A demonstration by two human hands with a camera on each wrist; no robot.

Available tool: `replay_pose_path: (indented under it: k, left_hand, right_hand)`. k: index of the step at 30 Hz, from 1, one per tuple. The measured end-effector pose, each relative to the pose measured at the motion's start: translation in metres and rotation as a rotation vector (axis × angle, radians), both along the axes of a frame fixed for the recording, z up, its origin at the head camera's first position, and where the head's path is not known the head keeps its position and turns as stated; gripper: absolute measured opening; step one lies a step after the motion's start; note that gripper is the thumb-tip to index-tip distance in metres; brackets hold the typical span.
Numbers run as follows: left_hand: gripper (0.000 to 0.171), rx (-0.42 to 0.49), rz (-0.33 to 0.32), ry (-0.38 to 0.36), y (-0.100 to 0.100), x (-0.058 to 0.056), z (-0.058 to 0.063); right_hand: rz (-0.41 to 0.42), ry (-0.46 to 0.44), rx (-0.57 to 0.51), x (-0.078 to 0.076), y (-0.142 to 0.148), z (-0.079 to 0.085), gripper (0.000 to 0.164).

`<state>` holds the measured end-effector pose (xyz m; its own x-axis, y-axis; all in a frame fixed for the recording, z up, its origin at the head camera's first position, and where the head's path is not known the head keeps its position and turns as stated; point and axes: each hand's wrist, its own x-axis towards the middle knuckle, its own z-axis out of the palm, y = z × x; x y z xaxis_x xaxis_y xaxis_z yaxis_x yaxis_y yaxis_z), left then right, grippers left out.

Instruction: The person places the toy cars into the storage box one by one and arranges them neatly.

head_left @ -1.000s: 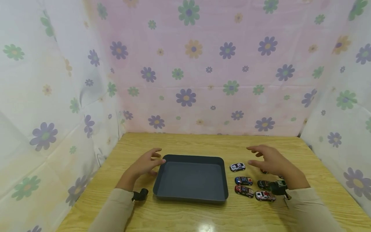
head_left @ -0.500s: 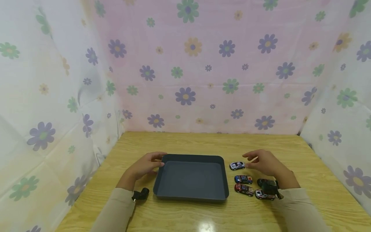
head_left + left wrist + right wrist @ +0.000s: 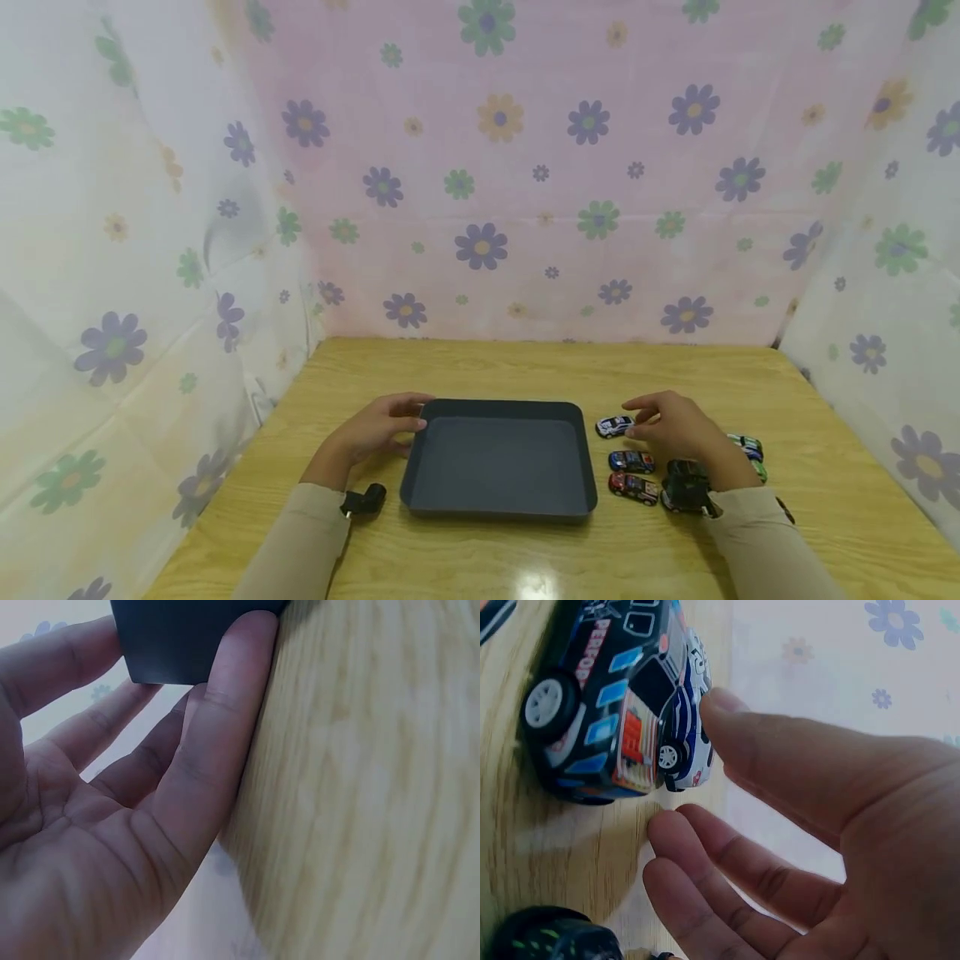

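My left hand (image 3: 375, 432) holds the far left corner of a dark grey rectangular tray (image 3: 502, 409), thumb at the rim and fingers along the outside. In the left wrist view the tray's outer wall (image 3: 180, 645) shows between thumb and fingers. Nothing lies inside the tray. My right hand (image 3: 671, 427) hovers at a white toy car (image 3: 613, 426), thumb beside it and fingers loosely spread. The right wrist view shows the thumb tip overlapping the white car's edge; contact is unclear. A dark toy car (image 3: 607, 705) with blue windows stands nearer that camera.
Right of the tray are a blue toy car (image 3: 632, 461) and a red toy car (image 3: 633, 487). More toy cars, including a white-and-green one (image 3: 748, 446), are partly hidden by the right wrist and its black camera (image 3: 686, 479). Flowered cloth (image 3: 555, 275) encloses the wooden table (image 3: 480, 558).
My right hand has moved left and slightly down, up to the white toy car. My left hand has closed in on the tray's corner, and the tray has shifted slightly right.
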<state>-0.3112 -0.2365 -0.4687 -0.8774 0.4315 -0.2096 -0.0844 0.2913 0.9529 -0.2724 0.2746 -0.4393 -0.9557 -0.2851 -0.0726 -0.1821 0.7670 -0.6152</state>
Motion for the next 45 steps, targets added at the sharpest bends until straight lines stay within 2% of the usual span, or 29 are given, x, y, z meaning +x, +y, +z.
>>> replay_pose_path:
  k: [6,16,26,36,45]
  left_hand:
    - [0.057,0.0,-0.006,0.005,0.0,0.0,-0.002]
    - [0.06,0.009,-0.039,0.027,-0.002,0.002,-0.001]
    - [0.058,0.036,-0.008,0.008,0.0,0.003,-0.006]
    - [0.06,0.011,-0.015,0.043,-0.002,0.004,-0.002]
    - [0.063,0.038,-0.006,0.026,-0.001,0.002,-0.004]
  right_hand:
    - [-0.025,-0.022,0.023,0.004,-0.005,-0.002,0.049]
    - [-0.033,0.02,0.082,-0.001,-0.01,-0.001,0.041]
    - [-0.06,0.048,0.114,-0.003,-0.009,0.0,0.031]
    - [-0.084,0.069,0.122,-0.007,-0.01,-0.001,0.024]
    - [-0.116,0.023,0.125,-0.006,-0.007,0.0,0.024]
